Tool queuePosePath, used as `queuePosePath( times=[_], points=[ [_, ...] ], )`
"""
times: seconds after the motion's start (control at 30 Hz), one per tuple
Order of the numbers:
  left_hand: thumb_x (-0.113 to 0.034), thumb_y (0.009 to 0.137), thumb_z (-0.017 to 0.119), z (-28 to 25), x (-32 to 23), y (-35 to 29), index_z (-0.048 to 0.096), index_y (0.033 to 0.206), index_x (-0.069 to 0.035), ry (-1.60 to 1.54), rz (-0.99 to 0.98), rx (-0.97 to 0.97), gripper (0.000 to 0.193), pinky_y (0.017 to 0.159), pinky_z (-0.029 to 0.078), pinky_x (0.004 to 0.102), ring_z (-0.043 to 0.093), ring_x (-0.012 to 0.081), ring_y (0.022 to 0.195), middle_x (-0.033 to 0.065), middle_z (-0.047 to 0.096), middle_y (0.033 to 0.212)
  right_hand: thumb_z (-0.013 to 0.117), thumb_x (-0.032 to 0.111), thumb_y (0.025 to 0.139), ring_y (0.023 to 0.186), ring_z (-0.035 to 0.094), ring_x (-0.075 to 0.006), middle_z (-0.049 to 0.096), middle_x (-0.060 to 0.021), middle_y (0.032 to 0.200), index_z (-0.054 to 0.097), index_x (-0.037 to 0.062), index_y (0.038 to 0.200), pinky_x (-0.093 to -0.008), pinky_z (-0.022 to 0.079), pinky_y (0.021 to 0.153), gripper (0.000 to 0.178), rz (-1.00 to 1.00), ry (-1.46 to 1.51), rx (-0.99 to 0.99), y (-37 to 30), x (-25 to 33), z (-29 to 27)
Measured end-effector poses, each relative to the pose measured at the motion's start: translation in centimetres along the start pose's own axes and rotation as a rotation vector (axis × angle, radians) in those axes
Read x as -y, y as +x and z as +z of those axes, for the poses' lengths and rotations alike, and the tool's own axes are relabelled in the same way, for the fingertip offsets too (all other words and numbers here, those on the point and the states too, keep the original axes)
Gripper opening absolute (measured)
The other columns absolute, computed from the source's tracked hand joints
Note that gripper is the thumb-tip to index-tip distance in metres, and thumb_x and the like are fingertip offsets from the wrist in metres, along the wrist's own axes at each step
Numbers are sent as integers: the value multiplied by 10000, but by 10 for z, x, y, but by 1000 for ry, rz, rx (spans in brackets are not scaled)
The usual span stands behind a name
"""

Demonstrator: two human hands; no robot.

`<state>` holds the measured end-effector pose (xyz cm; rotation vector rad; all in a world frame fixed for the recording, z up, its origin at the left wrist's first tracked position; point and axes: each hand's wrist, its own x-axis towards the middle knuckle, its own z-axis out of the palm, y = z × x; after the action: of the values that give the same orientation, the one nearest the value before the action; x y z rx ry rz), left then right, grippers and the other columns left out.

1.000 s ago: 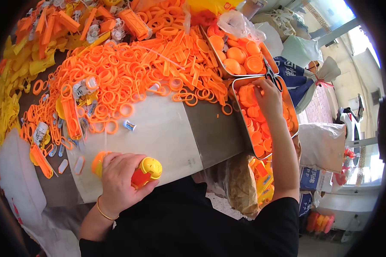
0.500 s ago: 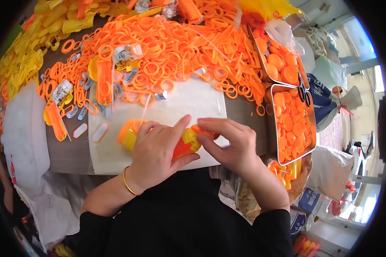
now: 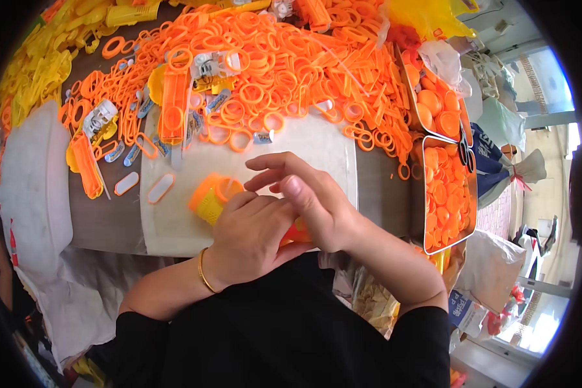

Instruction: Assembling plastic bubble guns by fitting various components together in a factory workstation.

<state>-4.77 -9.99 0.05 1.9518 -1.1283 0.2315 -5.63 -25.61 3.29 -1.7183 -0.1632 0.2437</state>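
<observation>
My left hand (image 3: pixel 253 234) is closed around an orange and yellow plastic toy (image 3: pixel 207 208). The ribbed yellow side and orange end stick out past its knuckles, and a bit of red shows by the thumb. Crossing over the back of that hand is my right hand (image 3: pixel 323 210), fingers stretched and apart, with its heel close to the toy's hidden right end. Whether the right palm presses on the toy cannot be seen. Under both lies a white board (image 3: pixel 174 226) on the table. Two white oval pieces with orange rims, one of them here (image 3: pixel 161 188), lie to the left.
A large heap of orange plastic rings and strips (image 3: pixel 265 71) covers the far side. Yellow parts (image 3: pixel 32 90) pile up at far left. Two trays at right hold orange discs (image 3: pixel 441 194); black-handled scissors (image 3: pixel 465 154) rest at their rims. Partly assembled toys (image 3: pixel 87 165) lie left.
My right hand has let go of its pinch on a small orange piece at the toy's right end. It has moved left over my left hand, fingers now spread. The view has shifted slightly.
</observation>
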Motion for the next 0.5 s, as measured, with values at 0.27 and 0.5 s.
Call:
queuePosePath(
  times=[0.27, 0.5],
  points=[
    [-431, 619, 791, -16, 3, -7, 499, 1151, -84, -41, 81, 41, 700, 912, 367, 452, 505, 284, 1049, 95, 532, 1091, 512, 203, 932, 892, 633, -180, 645, -122, 995, 530, -4, 1152, -313, 511, 790, 303, 436, -71, -20, -35, -16, -26],
    [-446, 597, 818, -36, 31, -11, 522, 1140, -74, -212, 13, 109, 722, 879, 398, 430, 553, 276, 975, 81, 566, 1005, 520, 151, 835, 922, 597, -306, 627, -172, 1052, 586, 75, 1136, -392, 466, 813, 317, 492, -790, -774, 8, -7, -157]
  ],
)
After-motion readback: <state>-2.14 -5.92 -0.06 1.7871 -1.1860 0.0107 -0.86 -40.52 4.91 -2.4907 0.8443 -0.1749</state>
